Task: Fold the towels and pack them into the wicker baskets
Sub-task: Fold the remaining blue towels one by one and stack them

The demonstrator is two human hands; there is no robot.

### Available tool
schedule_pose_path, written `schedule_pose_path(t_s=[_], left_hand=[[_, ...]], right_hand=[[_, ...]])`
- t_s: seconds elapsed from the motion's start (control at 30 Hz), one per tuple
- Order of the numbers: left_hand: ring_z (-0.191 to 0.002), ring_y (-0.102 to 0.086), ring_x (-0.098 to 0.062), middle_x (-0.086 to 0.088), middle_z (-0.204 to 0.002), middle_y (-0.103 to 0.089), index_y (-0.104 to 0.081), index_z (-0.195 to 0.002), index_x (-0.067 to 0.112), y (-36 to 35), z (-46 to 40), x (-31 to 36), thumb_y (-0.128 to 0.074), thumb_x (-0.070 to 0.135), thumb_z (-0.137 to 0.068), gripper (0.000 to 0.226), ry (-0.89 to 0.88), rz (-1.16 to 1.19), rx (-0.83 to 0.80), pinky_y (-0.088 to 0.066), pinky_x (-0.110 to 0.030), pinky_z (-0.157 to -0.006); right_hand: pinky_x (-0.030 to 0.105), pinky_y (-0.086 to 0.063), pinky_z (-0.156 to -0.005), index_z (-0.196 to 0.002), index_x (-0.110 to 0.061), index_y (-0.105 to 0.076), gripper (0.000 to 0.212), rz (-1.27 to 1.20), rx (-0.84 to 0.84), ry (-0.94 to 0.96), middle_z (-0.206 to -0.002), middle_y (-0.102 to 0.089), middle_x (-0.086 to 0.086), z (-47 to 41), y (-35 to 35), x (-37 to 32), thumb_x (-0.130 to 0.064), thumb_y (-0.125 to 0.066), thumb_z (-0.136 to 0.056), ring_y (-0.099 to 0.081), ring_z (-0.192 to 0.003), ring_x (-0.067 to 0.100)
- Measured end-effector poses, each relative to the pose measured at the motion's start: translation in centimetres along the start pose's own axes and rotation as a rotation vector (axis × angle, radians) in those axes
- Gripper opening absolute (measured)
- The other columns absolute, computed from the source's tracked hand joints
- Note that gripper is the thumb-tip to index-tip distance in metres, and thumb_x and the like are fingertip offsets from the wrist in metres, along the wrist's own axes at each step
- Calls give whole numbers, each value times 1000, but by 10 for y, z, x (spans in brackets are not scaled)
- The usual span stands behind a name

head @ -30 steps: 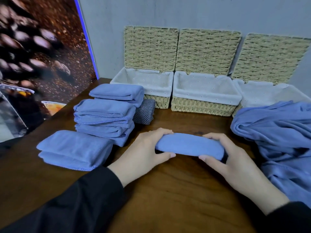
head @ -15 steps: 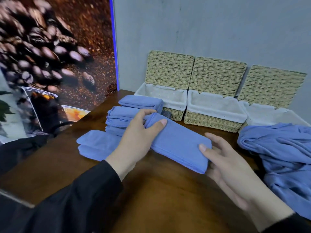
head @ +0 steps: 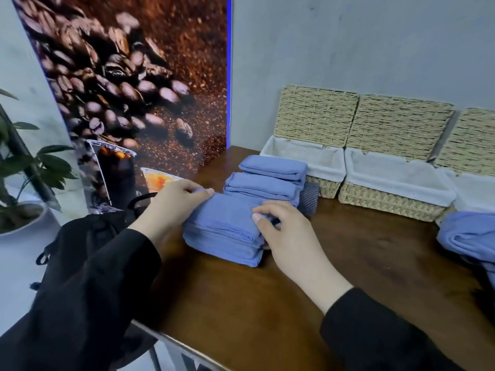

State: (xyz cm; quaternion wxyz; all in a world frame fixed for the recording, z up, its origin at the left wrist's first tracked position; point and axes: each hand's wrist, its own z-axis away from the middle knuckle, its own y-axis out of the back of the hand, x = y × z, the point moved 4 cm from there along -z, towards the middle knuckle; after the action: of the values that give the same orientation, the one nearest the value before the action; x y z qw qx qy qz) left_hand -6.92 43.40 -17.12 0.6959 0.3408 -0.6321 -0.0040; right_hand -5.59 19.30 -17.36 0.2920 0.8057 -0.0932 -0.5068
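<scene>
**Folded towel sitting on the near stack, both hands on it**

Watching the head feed here. Taking the left basket (head: 304, 167) as my landmark: the folded blue towel (head: 222, 215) lies in front of it and off to its left, on top of another folded towel (head: 227, 250) on the wooden table (head: 267, 303). My left hand (head: 171, 204) has its fingers curled over the towel's far left corner, thumb tip at the top edge, so it's gripping the cloth. My right hand (head: 284, 231) is on the towel's right end, fingers bent down over the edge; it looks like a light pinch.

Between this pile and the left basket there's a taller stack of folded towels (head: 267, 180), and a grey striped cloth (head: 309, 196) leans right against the basket's front. To the right of the left basket sits the middle basket (head: 393, 188), touching it, then a third basket (head: 474, 194) at the frame edge. All three have white liners and lids propped up against the wall. In front of the third basket there's a heap of unfolded blue towels (head: 468, 236). Well to the left of the left basket there's a coffee bean poster (head: 128, 89) and a potted plant (head: 24, 167).
</scene>
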Motion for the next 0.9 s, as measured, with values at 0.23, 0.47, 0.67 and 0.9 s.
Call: schedule_pose_path(t_s=[0.23, 0.47, 0.67, 0.9], left_hand=[[-111, -64, -8, 8, -121, -68, -67, -125, 33, -30, 5, -27, -66, 42, -95, 31, 5, 381, -17, -50, -32, -102], [-111, -52, -5, 21, -113, -59, -63, -131, 28, -23, 12, 2, -48, 42, -104, 34, -110, 97, 89, -37, -24, -89], [-99, -60, -21, 2, -103, -67, -69, -101, 14, -47, 73, 98, -47, 33, -102, 29, -947, -158, 254, -46, -45, -89], [-111, -55, -9, 10, -115, -60, -67, -113, 20, -200, 124, 135, -51, 28, -102, 21, -796, 210, -62, -47, -37, -98]], right_hand=[[32, -29, -113, -141, -26, -59, 59, 401, 35, 329, -151, -44, -11, 32, -8, 0, -62, -35, -101, -35, -142, 10], [36, -20, -120, -149, -27, -49, 63, 401, 59, 321, -161, -35, -11, 38, -1, 12, -65, -37, -100, -19, -152, 6], [31, -26, -118, -138, -24, -58, 44, 289, 182, 329, -151, -46, -11, 46, 30, 13, -47, -46, -102, -32, -146, 3], [42, -42, -110, -132, -24, -59, 34, 372, 300, 160, -138, -54, -10, 87, 112, 86, -32, -48, -101, -46, -133, 6]])
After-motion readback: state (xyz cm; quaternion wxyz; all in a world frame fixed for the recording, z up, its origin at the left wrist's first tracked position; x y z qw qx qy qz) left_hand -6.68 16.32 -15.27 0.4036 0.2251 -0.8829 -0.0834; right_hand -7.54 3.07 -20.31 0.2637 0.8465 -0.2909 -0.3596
